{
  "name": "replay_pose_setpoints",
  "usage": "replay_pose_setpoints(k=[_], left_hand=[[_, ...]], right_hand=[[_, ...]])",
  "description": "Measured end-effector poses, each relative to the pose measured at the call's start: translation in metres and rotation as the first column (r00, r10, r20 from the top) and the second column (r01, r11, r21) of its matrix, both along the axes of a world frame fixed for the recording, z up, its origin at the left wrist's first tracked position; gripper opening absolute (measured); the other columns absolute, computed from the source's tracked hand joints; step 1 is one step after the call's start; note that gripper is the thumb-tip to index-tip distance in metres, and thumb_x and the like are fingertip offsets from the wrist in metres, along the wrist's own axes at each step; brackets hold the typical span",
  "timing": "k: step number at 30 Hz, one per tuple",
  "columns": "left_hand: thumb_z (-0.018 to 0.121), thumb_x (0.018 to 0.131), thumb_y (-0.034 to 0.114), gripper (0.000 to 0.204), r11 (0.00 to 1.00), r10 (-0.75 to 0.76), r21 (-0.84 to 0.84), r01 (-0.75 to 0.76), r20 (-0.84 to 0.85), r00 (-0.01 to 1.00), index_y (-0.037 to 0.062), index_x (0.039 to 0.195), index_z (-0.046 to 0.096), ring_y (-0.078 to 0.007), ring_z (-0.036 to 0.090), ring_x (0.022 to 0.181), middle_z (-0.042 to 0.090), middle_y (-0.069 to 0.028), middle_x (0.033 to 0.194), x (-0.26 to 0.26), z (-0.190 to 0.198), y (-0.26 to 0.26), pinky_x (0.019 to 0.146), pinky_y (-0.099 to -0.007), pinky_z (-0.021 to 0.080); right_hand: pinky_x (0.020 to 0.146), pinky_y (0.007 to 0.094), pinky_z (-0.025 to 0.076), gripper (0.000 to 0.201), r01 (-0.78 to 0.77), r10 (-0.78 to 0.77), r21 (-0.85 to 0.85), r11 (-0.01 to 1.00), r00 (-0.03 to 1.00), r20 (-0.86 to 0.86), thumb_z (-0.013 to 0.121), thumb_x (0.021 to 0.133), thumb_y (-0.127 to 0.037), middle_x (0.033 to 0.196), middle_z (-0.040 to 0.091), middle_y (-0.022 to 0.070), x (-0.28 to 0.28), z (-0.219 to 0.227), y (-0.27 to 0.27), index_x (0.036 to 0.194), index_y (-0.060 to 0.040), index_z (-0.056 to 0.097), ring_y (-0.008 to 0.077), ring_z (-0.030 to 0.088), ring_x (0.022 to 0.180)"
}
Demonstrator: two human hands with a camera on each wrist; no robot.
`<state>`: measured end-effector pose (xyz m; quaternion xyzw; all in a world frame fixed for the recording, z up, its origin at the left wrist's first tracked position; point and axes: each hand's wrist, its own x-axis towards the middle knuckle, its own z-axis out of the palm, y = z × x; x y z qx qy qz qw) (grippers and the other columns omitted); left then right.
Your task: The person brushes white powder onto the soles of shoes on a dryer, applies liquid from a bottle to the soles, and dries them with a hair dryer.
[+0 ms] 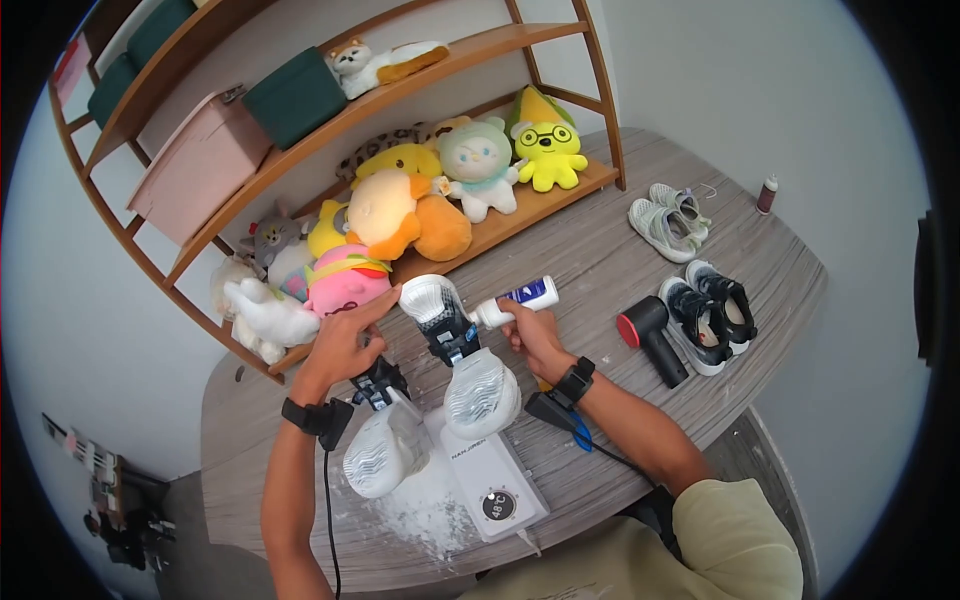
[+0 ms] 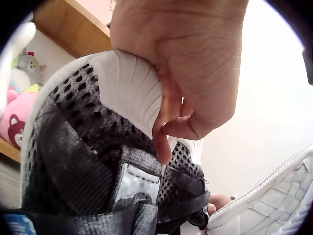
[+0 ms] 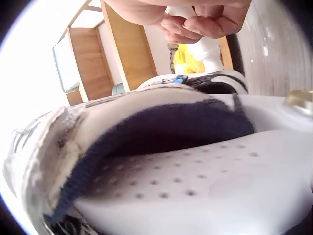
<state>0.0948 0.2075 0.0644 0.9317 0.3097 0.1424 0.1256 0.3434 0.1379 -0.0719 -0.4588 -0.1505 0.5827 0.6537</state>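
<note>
Several shoes stand on a white shoe dryer (image 1: 490, 480) whose display reads 48°C. At the back is a black mesh shoe with a white toe cap (image 1: 430, 295); a second black mesh shoe (image 1: 378, 385) is partly hidden beside it. Two white shoes (image 1: 482, 395) face the person with ribbed soles. My left hand (image 1: 345, 345) reaches its extended index finger to the back shoe's toe cap; up close, another black mesh shoe (image 2: 93, 137) lies below that hand. My right hand (image 1: 540, 338) grips a white bottle with a blue label (image 1: 530, 294), nozzle pointing at the back shoe.
White powder (image 1: 430, 515) is scattered around the dryer on the wooden table (image 1: 590, 400). To the right are a black-and-red blower (image 1: 650, 340), dark sneakers (image 1: 705, 315) and pale shoes (image 1: 660, 230). Behind, a shelf (image 1: 480, 240) holds plush toys and bins.
</note>
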Motion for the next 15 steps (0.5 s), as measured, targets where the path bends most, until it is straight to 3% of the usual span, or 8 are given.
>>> replay_pose_setpoints(k=[6,15], left_hand=[[0.054,0.065,-0.004,0.074,1.0,-0.021,0.021,0.021,0.01,1.0,0.0114,0.138,0.051,-0.0221,0.066,0.072,0.058,-0.0123,0.132,-0.004,-0.006,0.005,0.067,-0.0316,0.052],[0.054,0.066,-0.004,0.074,1.0,0.007,0.008,-0.007,0.01,1.0,0.0116,0.138,0.051,-0.0183,0.069,0.07,0.063,-0.0103,0.125,-0.003,-0.007,0.006,0.058,-0.0285,0.052]], right_hand=[[0.038,0.0237,0.031,0.024,0.07,-0.065,0.1,0.992,0.997,-0.052,0.069,0.084,-0.025,0.057,0.053,0.002,-0.005,0.019,0.008,0.081,-0.0032,0.06,0.0074,0.041,0.041],[0.036,0.0243,0.031,0.028,0.041,-0.038,-0.03,0.999,0.997,0.073,0.067,0.083,-0.025,0.056,0.057,0.0071,-0.001,-0.013,0.014,0.078,0.001,0.06,0.0086,0.043,0.039]])
